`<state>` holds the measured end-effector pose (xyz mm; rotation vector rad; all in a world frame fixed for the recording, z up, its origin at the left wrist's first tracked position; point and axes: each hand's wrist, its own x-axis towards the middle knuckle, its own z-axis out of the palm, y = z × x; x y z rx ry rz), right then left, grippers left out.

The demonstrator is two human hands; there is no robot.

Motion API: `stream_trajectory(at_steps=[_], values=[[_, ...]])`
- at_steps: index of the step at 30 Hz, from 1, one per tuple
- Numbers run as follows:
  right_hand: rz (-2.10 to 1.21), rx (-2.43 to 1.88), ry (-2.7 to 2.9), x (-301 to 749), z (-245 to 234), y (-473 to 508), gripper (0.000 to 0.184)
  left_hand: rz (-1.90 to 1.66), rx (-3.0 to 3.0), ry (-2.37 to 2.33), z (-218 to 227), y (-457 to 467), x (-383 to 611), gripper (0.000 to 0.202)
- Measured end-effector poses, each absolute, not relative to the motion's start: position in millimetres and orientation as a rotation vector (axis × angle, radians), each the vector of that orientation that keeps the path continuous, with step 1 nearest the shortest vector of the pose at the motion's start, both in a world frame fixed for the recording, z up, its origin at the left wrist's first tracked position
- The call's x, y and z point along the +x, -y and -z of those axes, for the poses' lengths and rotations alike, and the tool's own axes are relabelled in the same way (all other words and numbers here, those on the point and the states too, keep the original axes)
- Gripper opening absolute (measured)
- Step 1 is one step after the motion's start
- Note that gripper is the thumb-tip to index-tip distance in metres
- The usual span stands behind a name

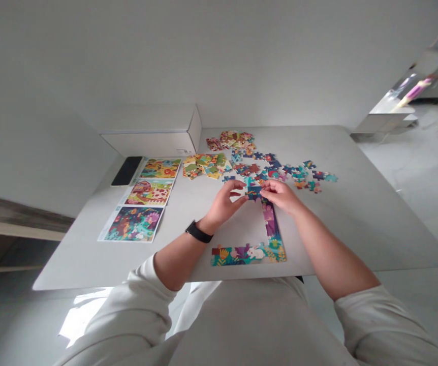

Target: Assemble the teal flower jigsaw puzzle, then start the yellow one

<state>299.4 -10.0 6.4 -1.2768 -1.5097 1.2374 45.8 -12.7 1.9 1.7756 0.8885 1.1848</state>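
A dark blue jigsaw puzzle piece is between my two hands, just above the top end of the partly joined puzzle border. My left hand has its thumb and index finger at the piece's left edge. From the other side, my right hand pinches the right edge. The joined border forms an L, running down the right side and along the bottom, where a white rabbit shows. Loose blue and teal puzzle pieces lie just beyond my fingers, some partly hidden by them.
Piles of green-yellow pieces and red-pink pieces lie toward the back. More loose pieces spread to the right. At left are a sheet of printed reference pictures, a black phone and a white box by the wall.
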Motion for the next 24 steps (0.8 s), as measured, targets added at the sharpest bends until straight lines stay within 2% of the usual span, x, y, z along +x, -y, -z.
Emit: stream_trajectory(at_steps=[5,11,19,24], values=[[-1.251,-1.264,1.514,297,-6,11,0.040,-1.214,2.233,-0.880,-11,22,48,0.032],[-1.288,-1.268,1.578,299,-12,13,0.044,-1.125,2.345,-0.919,-9,19,47,0.027],[-0.657,-1.679,1.784,323,-17,9,0.019,-0.898,2.516,-0.967,1,10,50,0.020],[-0.541,-1.786,1.913,323,-20,11,0.018,-0.807,2.552,-1.013,7,7,57,0.021]])
